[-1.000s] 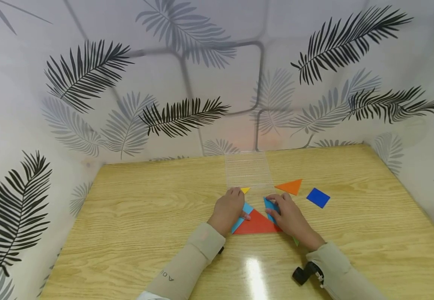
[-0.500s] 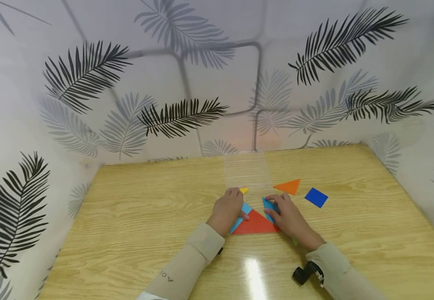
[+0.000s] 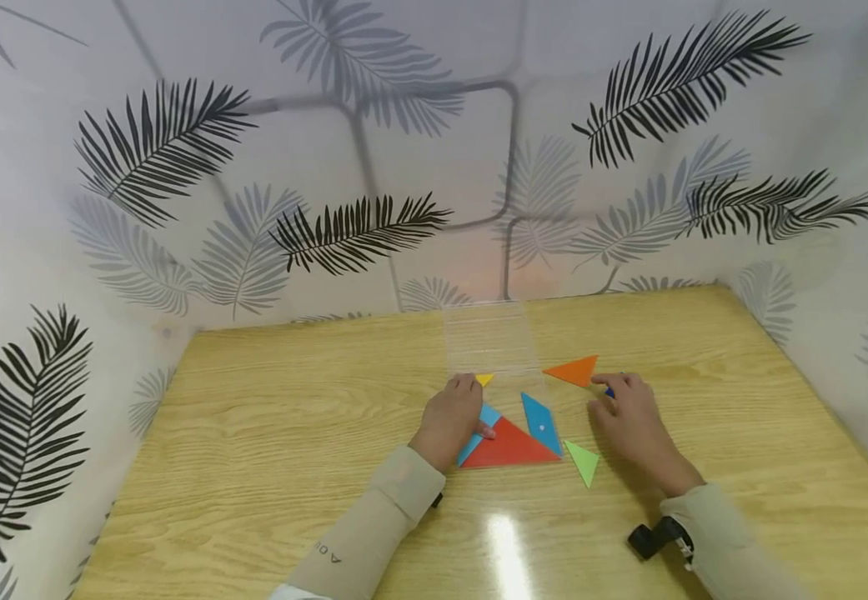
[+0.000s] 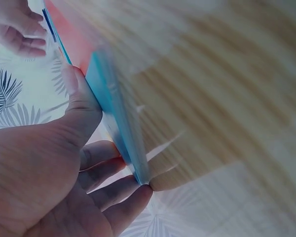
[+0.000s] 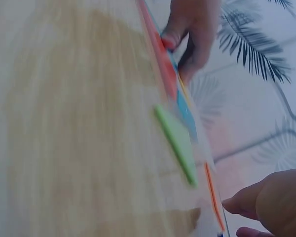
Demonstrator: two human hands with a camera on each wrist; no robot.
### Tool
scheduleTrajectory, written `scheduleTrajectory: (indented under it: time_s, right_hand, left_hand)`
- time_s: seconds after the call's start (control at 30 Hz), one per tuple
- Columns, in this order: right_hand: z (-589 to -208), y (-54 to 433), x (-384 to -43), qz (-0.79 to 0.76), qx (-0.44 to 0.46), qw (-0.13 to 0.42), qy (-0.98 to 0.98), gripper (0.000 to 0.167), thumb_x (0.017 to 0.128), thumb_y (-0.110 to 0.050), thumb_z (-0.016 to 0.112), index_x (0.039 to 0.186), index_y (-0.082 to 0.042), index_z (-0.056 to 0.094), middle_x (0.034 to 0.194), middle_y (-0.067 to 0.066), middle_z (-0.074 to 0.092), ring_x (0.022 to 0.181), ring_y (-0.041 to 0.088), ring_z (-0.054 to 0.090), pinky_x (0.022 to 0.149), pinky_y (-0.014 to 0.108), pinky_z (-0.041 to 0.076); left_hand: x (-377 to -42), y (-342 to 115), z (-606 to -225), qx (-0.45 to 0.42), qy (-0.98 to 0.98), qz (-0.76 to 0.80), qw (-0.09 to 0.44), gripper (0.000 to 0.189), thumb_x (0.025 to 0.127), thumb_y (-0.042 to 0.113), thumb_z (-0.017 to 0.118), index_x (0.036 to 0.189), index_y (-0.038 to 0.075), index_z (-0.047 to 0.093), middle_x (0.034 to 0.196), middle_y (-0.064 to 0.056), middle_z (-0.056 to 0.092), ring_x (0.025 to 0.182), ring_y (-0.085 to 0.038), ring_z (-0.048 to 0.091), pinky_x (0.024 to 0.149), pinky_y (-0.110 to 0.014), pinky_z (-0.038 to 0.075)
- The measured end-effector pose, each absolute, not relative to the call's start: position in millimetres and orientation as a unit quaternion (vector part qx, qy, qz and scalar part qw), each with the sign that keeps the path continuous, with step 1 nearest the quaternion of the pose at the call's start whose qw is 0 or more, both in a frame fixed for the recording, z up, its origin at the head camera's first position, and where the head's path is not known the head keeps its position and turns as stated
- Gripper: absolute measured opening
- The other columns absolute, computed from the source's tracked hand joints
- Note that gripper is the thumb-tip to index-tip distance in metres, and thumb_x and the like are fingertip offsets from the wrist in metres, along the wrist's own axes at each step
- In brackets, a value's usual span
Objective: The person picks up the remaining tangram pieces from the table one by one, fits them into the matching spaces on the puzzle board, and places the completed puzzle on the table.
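In the head view my left hand (image 3: 449,421) lies over a light blue piece (image 3: 489,414), its thumb at the join with a large red triangle (image 3: 512,446). The left wrist view shows the thumb and fingers on the edges of that light blue piece (image 4: 101,81). My right hand (image 3: 636,421) is over a dark blue square (image 3: 610,392), mostly covering it, fingers spread apart; whether they touch it is hidden. A blue parallelogram (image 3: 541,425) lies against the red triangle's right side. A light green triangle (image 3: 584,462) lies near its right corner.
An orange triangle (image 3: 574,371) lies just left of my right fingertips. Part of a yellow piece (image 3: 484,379) shows beyond my left hand. A clear ribbed plastic sheet or case (image 3: 489,333) is at the back of the wooden table (image 3: 313,400). A leaf-patterned cloth (image 3: 358,167) hangs behind.
My right hand has let go of the blue parallelogram and moved right to the dark blue square, uncovering the green triangle. My left hand stays in place.
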State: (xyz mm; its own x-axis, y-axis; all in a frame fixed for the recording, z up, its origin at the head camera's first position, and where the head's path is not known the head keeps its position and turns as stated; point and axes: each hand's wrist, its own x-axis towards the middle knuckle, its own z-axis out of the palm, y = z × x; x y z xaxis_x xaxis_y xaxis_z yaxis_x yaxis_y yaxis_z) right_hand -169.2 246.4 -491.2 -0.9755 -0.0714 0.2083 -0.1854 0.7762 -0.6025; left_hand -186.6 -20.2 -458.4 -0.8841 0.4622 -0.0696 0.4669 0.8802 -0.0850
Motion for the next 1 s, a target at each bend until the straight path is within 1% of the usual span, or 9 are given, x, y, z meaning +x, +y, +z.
scheduleTrajectory:
  time_s: [0.1, 0.17, 0.37, 0.5, 0.6, 0.7, 0.8, 0.9, 1.0]
  right_hand:
    - [-490, 266, -169, 0.296, 0.048, 0.098, -0.949, 0.038, 0.089, -0.012, 0.061, 0.122, 0.005, 0.053, 0.114, 0.033, 0.044, 0.103, 0.05, 0.039, 0.081, 0.06, 0.035]
    - [-490, 276, -169, 0.28, 0.042, 0.1, -0.954, 0.04, 0.089, -0.014, 0.062, 0.122, 0.008, 0.052, 0.114, 0.035, 0.044, 0.103, 0.052, 0.038, 0.081, 0.06, 0.034]
    - [-493, 295, -171, 0.269, 0.042, 0.099, -0.957, 0.045, 0.091, -0.021, 0.061, 0.119, 0.012, 0.051, 0.111, 0.036, 0.046, 0.103, 0.05, 0.037, 0.081, 0.055, 0.028]
    - [-492, 298, -173, 0.269, 0.038, 0.089, -0.958, 0.048, 0.09, -0.024, 0.062, 0.12, 0.012, 0.051, 0.112, 0.036, 0.045, 0.101, 0.049, 0.037, 0.079, 0.054, 0.029]
    - [-489, 298, -176, 0.264, 0.035, 0.076, -0.961, 0.048, 0.089, -0.022, 0.064, 0.12, 0.012, 0.051, 0.111, 0.035, 0.046, 0.1, 0.048, 0.037, 0.079, 0.054, 0.029]
    - [-486, 298, -181, 0.258, 0.03, 0.05, -0.964, 0.049, 0.088, -0.022, 0.065, 0.12, 0.013, 0.051, 0.11, 0.036, 0.047, 0.1, 0.048, 0.038, 0.081, 0.055, 0.029]
    - [-481, 297, -184, 0.265, 0.029, 0.038, -0.963, 0.049, 0.086, -0.019, 0.067, 0.118, 0.014, 0.05, 0.107, 0.038, 0.047, 0.099, 0.05, 0.039, 0.082, 0.056, 0.032]
    - [-478, 297, -184, 0.292, 0.025, 0.036, -0.955, 0.049, 0.084, -0.015, 0.069, 0.116, 0.015, 0.048, 0.105, 0.039, 0.043, 0.099, 0.048, 0.039, 0.08, 0.056, 0.036]
    - [-479, 296, -181, 0.319, 0.015, 0.038, -0.947, 0.048, 0.084, -0.011, 0.069, 0.117, 0.014, 0.045, 0.107, 0.035, 0.037, 0.096, 0.043, 0.038, 0.075, 0.051, 0.039]
  left_hand:
    - [-187, -21, -458, 0.244, 0.968, -0.057, 0.017, 0.059, 0.086, 0.045, 0.058, 0.126, 0.002, 0.053, 0.133, -0.01, 0.046, 0.124, -0.021, 0.041, 0.073, -0.021, 0.052]
    - [-187, -21, -458, 0.245, 0.968, -0.057, 0.015, 0.06, 0.086, 0.046, 0.058, 0.126, 0.002, 0.053, 0.133, -0.01, 0.047, 0.123, -0.021, 0.041, 0.073, -0.021, 0.052]
    - [-188, -22, -458, 0.242, 0.969, -0.052, 0.012, 0.064, 0.085, 0.049, 0.058, 0.126, 0.001, 0.053, 0.132, -0.01, 0.047, 0.123, -0.021, 0.041, 0.073, -0.021, 0.052]
    - [-188, -22, -459, 0.239, 0.969, -0.052, 0.022, 0.064, 0.086, 0.049, 0.057, 0.128, 0.001, 0.051, 0.133, -0.01, 0.046, 0.124, -0.021, 0.04, 0.074, -0.021, 0.051]
    - [-188, -22, -459, 0.24, 0.969, -0.05, 0.023, 0.064, 0.085, 0.048, 0.058, 0.128, 0.001, 0.051, 0.133, -0.01, 0.046, 0.124, -0.021, 0.04, 0.075, -0.021, 0.051]
    - [-187, -23, -458, 0.243, 0.969, -0.049, 0.02, 0.065, 0.085, 0.049, 0.058, 0.127, 0.0, 0.051, 0.134, -0.01, 0.046, 0.124, -0.021, 0.04, 0.077, -0.022, 0.051]
    - [-188, -23, -459, 0.243, 0.969, -0.047, 0.02, 0.066, 0.084, 0.05, 0.058, 0.127, 0.0, 0.052, 0.134, -0.01, 0.046, 0.125, -0.021, 0.04, 0.077, -0.022, 0.051]
    - [-189, -22, -460, 0.243, 0.968, -0.051, 0.025, 0.065, 0.085, 0.05, 0.058, 0.127, 0.001, 0.051, 0.135, -0.01, 0.045, 0.125, -0.021, 0.039, 0.078, -0.021, 0.051]
    - [-189, -21, -461, 0.243, 0.968, -0.056, 0.026, 0.064, 0.086, 0.049, 0.057, 0.128, 0.001, 0.051, 0.135, -0.01, 0.045, 0.125, -0.021, 0.039, 0.077, -0.021, 0.051]
